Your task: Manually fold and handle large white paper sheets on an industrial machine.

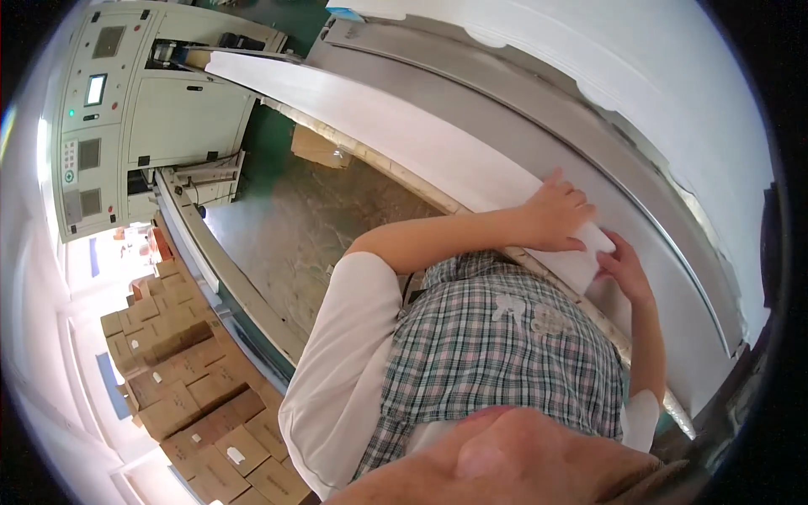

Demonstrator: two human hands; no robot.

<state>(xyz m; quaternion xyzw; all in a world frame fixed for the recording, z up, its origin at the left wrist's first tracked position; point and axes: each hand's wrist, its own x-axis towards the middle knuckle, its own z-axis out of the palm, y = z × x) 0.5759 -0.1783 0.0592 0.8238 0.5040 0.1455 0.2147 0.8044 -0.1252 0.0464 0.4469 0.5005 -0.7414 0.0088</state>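
My left hand (557,217) is pressing open-palmed on the long white paper stack (404,139); my right hand (624,268) is gripping its near end.

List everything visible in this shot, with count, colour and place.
paper stack: one, white, long, along the grey table, from upper left to the hands
table: one, grey metal, curving across the upper right
control cabinet: one, pale grey-green, upper left
cardboard boxes: many, brown, stacked lower left
single box: one, brown, on the floor by the table
floor: green-brown, centre
left hand: flat on the stack's near end
right hand: at the stack's end edge
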